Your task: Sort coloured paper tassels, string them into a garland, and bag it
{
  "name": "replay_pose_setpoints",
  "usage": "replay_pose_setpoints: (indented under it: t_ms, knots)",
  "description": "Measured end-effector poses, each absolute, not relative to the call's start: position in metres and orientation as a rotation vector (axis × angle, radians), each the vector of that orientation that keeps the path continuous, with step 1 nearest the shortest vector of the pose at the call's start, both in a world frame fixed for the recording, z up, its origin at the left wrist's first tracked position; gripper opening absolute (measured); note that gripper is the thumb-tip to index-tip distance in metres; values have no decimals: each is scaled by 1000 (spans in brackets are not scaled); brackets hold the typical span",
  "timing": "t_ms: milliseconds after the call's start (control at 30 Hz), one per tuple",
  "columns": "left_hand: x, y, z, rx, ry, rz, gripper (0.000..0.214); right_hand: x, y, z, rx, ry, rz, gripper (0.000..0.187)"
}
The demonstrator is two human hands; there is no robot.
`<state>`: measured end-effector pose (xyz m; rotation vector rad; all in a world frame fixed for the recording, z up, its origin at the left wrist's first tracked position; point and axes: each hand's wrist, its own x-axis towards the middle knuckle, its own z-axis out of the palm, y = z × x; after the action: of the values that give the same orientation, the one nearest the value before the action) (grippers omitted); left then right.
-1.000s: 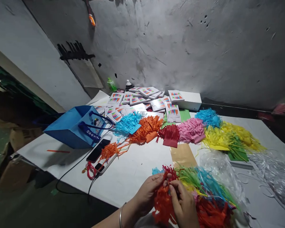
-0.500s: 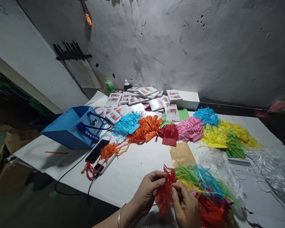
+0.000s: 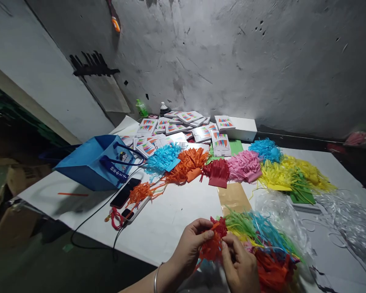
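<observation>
At the front edge of the white table, my left hand (image 3: 190, 246) pinches an orange-red tissue-paper tassel (image 3: 212, 246) between thumb and fingers. My right hand (image 3: 239, 262) is closed at the tassel's right side, thumb against fingertips; the exact grip point is small and partly hidden. The tassel's fringe hangs loosely between both hands. Just beyond and to the right lies a heap of mixed tassels, with green strips (image 3: 242, 223), blue strips (image 3: 268, 228) and red strips (image 3: 274, 270). A flat brown paper piece (image 3: 234, 197) lies past my fingers.
Across the table runs a row of fringe bundles: blue (image 3: 163, 158), orange (image 3: 190, 162), dark red (image 3: 218, 171), pink (image 3: 244, 166) and yellow (image 3: 277, 175). Printed packs (image 3: 186, 118) are piled behind. At left stand a blue bag (image 3: 88, 162) and a phone (image 3: 125, 193); clear plastic (image 3: 350, 228) covers the right.
The orange-red tassel's fringe has drawn up and bunched between my hands, where it hung longer before. Both hands stay in nearly the same place.
</observation>
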<state>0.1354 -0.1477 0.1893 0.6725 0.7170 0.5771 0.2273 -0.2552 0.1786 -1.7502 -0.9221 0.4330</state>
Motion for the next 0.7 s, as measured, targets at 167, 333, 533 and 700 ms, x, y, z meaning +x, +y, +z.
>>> replay_pose_setpoints:
  t_ms: [167, 333, 533, 700]
  knots:
    - [136, -147, 186, 774, 761, 660, 30, 229, -256, 180, -1805, -949, 426, 29]
    - [132, -146, 181, 1030, 749, 691, 31, 233, -254, 183, -1753, -884, 644, 33]
    - [127, -152, 180, 1318, 653, 714, 27, 235, -250, 187, -1588, -614, 881, 48]
    - [125, -156, 176, 1393, 583, 759, 60, 238, -246, 182, -1347, -543, 1125, 53]
